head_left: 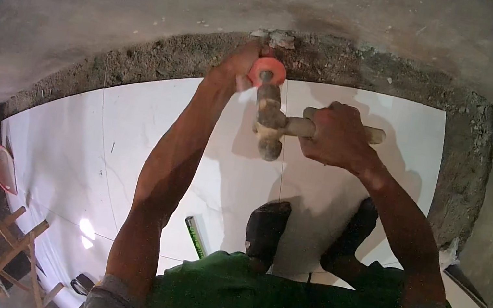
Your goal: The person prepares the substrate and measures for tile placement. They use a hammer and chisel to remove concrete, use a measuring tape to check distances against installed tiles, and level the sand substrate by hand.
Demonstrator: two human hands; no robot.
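White tiles (155, 111) look laid; the rough strip (328, 66) at 12 o'clock looks unfinished. Toward 2, the right hand (338, 136) grips the hammer (271, 119) tight. At 12, the left hand (239, 67) curls round the chisel (270, 67).

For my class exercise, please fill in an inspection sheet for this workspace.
Surface: pale floor tiles, bordered by a rough strip.
Job's things: hammer; orange-guarded tool, probably a chisel, tip hidden.
Clutter: green-sided bar on the tiles; red-rimmed basin and wooden frame toward the left.
Hands: left hand grips the orange-guarded tool; right hand grips the hammer's handle; hammer-to-tool contact unclear.
Cables: nothing seen.
Surroundings: grey wall beyond the strip.
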